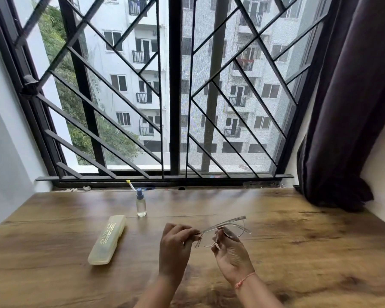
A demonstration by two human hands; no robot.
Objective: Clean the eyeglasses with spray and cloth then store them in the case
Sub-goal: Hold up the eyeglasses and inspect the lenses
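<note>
My left hand (176,243) pinches one end of the clear eyeglasses (232,227); my right hand (230,254), fingers curled, holds a lens rim. The glasses are to the right of the yellow case (107,240), with the spray bottle (141,204) just behind that case.

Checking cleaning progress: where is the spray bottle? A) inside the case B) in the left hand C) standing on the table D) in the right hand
C: the spray bottle stands upright on the table, while the left hand and right hand hold the eyeglasses.
</note>
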